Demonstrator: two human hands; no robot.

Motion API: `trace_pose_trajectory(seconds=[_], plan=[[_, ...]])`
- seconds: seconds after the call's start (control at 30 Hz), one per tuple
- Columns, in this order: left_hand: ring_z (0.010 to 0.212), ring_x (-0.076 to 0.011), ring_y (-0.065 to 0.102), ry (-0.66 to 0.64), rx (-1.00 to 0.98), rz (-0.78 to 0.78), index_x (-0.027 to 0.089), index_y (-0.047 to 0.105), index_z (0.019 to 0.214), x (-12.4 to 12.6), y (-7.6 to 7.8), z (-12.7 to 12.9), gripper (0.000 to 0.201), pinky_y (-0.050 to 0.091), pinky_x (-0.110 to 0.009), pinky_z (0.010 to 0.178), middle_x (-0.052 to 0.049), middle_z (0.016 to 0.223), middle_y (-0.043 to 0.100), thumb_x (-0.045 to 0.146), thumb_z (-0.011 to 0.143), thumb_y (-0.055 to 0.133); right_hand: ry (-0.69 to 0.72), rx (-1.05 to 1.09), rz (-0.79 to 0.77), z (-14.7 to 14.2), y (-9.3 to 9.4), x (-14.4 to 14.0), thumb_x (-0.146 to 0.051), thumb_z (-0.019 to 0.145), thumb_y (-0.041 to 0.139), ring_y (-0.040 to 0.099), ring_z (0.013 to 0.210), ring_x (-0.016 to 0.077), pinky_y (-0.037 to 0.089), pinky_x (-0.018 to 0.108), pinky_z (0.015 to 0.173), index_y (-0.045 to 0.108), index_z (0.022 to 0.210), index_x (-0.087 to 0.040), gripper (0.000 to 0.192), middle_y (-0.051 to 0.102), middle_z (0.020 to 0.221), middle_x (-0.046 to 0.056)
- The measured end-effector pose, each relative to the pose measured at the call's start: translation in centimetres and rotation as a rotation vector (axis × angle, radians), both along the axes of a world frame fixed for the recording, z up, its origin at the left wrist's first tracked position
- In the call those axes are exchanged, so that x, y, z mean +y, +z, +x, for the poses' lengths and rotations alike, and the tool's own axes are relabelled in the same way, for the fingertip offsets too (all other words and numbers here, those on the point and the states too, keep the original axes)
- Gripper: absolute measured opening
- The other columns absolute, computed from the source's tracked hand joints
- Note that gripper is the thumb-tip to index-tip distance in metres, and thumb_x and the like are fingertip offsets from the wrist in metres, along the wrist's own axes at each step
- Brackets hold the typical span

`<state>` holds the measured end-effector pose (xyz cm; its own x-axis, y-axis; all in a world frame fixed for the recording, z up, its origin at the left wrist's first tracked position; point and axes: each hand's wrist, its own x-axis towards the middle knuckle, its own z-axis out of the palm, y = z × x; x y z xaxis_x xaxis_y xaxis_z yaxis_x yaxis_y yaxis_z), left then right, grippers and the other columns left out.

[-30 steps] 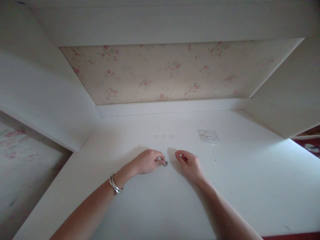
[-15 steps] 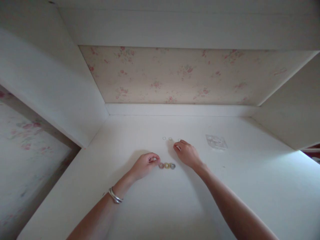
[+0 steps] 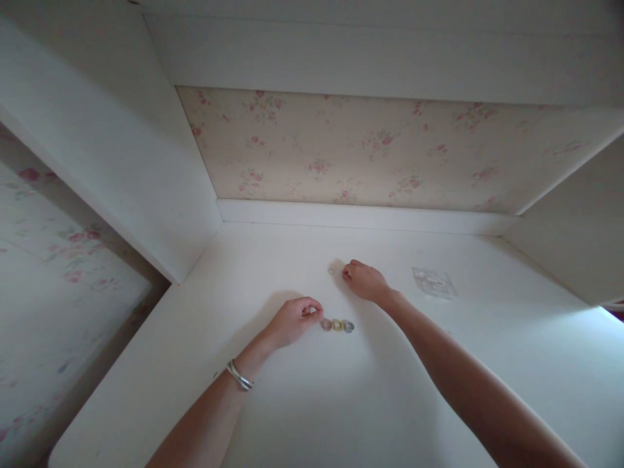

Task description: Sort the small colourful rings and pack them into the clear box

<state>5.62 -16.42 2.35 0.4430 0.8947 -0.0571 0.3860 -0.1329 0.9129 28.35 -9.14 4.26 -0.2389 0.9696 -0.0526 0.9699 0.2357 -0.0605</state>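
Sat on a white, smooth table [image 3: 302, 403] under a floral back wall [image 3: 370, 153]. Lay flat near the far right: a clear plastic bag [image 3: 433, 283], crinkled. Rested knuckles-up just left of a row of three small rings [image 3: 337, 325]: left hand [image 3: 295, 320], grip curled together, whether on anything could not be told. Ran left to right, that row, rings touching, round and flat: pinkish, gold, silver-grey. Reached farther back: right hand [image 3: 364, 281], fingertips pinched together beside a pale thin ring [image 3: 331, 270], contact unclear.
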Motion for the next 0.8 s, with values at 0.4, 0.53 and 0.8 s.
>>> trace_pose_trajectory(seconds=[0.4,0.53,0.8], plan=[[0.060,-0.0120,0.047,-0.007,0.023,0.008,0.017,0.066,0.090,0.1,-0.1,-0.1,0.028,0.031,-0.022,0.054,0.001,0.067,0.056,0.040,0.082,0.053,0.087,-0.162,-0.018,0.1,0.6,-1.3,-0.020,0.094,0.029,0.059,0.085,0.0214,0.041,0.031,0.071,0.054,0.102,-0.012,0.027,0.056,0.102,0.014],[0.065,-0.0130,0.052,-0.007,0.002,-0.005,0.016,0.066,0.089,0.0,0.1,-0.1,0.028,0.035,-0.022,0.058,-0.001,0.074,0.061,0.040,0.081,0.054,0.130,-0.137,0.054,0.9,1.2,-4.2,-0.018,0.095,0.028,0.058,0.080,0.0181,0.037,0.028,0.067,0.053,0.099,-0.014,0.026,0.056,0.098,0.011],[0.074,-0.0151,0.057,-0.032,0.025,0.029,0.017,0.065,0.090,0.1,0.1,-0.1,0.027,0.040,-0.023,0.066,-0.002,0.082,0.066,0.039,0.082,0.051,0.179,0.030,0.130,1.5,-0.7,-12.6,-0.018,0.094,0.033,0.053,0.068,0.0144,0.031,0.027,0.062,0.053,0.088,-0.019,0.021,0.054,0.084,0.003]])
